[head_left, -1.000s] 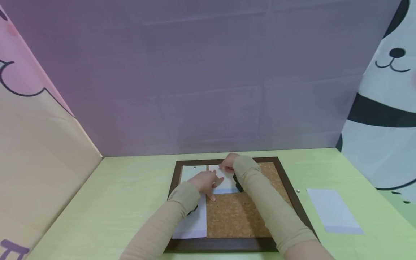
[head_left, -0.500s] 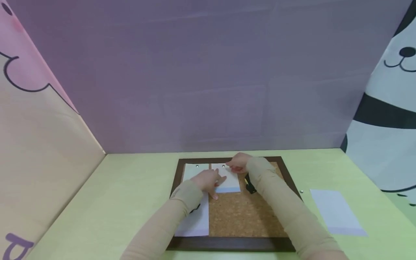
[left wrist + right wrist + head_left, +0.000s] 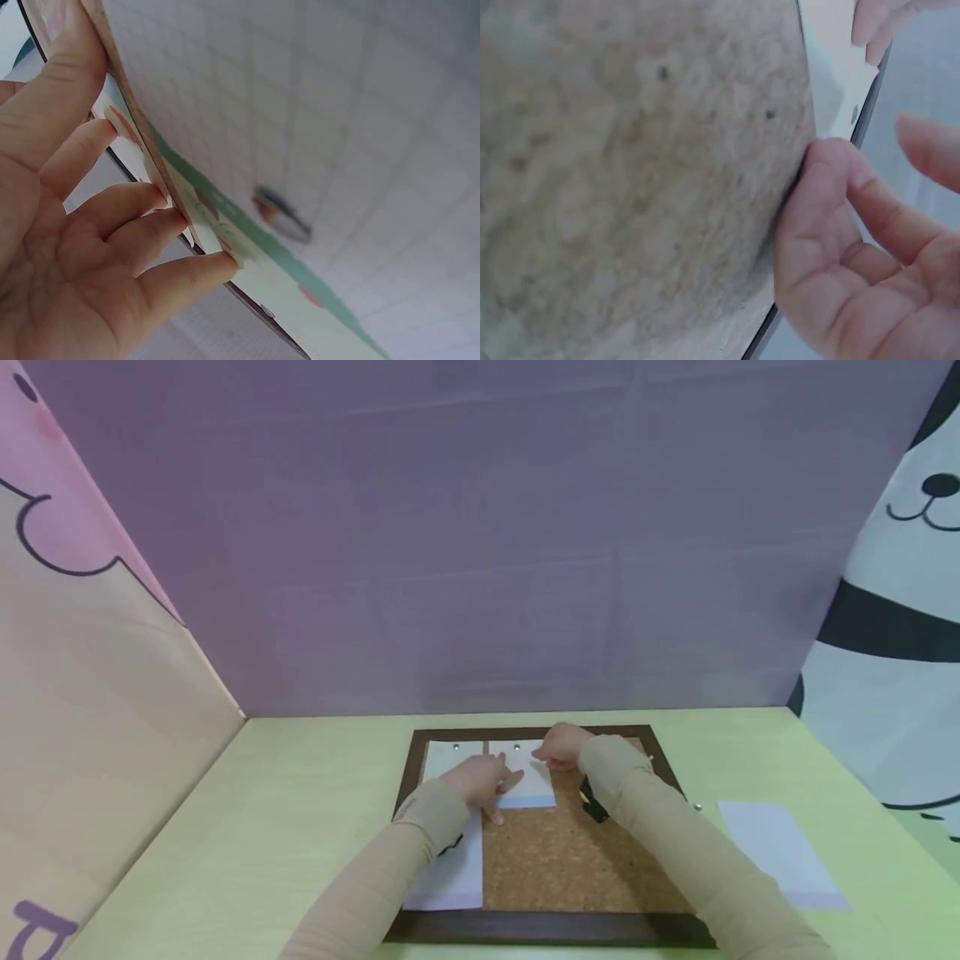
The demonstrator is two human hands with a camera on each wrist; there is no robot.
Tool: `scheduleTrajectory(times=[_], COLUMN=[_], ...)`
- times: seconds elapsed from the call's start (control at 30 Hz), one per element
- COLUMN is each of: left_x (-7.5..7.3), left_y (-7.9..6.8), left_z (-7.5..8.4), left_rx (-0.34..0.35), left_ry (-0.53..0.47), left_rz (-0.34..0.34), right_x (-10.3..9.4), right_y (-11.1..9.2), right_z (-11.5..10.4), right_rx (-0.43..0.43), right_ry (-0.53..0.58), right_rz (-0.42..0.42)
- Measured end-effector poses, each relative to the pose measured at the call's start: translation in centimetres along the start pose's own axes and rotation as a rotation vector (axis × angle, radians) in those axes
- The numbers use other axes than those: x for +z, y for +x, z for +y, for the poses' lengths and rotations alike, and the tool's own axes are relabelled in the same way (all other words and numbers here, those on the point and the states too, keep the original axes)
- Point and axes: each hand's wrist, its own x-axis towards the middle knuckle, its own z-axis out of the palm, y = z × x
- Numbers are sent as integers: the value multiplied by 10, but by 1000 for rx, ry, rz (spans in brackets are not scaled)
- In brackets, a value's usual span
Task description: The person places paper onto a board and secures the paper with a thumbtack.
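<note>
A framed corkboard point(image 3: 570, 860) lies on the table. A short sheet of paper point(image 3: 528, 785) with a blue lower edge is on it, with a round silver pin point(image 3: 517, 747) near its top. My left hand point(image 3: 476, 781) rests with spread fingers over this sheet and the longer sheet point(image 3: 450, 893) on its left. The right hand point(image 3: 564, 746) touches the short sheet's right edge; in the right wrist view its fingers point(image 3: 825, 210) are bent at the paper point(image 3: 836, 67), the thumb apart, nothing visible between. In the left wrist view a blurred pin point(image 3: 281, 214) stands on gridded paper point(image 3: 360, 112).
Another pin point(image 3: 456, 747) is at the long sheet's top. On the table point(image 3: 300, 802) right of the board lie a loose white sheet point(image 3: 780, 852) and a small silver pin point(image 3: 697, 807). A purple backdrop point(image 3: 480, 543) rises behind the table.
My right hand has moved right, off the short sheet's top middle to its right edge, and the pin there has come into sight. The left hand has stayed on the sheets.
</note>
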Motion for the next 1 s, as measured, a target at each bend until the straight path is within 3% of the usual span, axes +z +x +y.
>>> scheduleTrajectory(times=[0.3, 0.63, 1.0], left_x=[-2, -6, -4], left_y=[1, -1, -3], left_z=[2, 3, 5], left_rx=[18, 5, 11], left_ry=[2, 7, -14], left_rz=[-1, -7, -15], right_x=[-11, -20, -25], right_y=[-29, -36, -60], right_z=[0, 16, 29], right_rx=[-97, -218, -241], right_ry=[-59, -164, -198], right_rz=[-83, -169, -194])
